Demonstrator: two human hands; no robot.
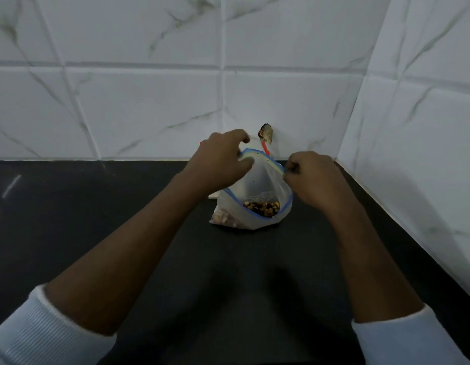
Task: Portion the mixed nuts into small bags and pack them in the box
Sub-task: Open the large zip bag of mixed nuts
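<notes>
Clear plastic zip bag (257,184), containing mixed nuts (262,208), is held upright on the black countertop (123,206), its blue-edged rim pinched by the left hand (218,160) and right hand (314,176).

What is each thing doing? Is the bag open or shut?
Bag, standing on the counter, mouth looks open.
Nuts, heaped at the bag's bottom.
Left hand, holding the bag's rim.
Right hand, pinching the rim's other end.
</notes>
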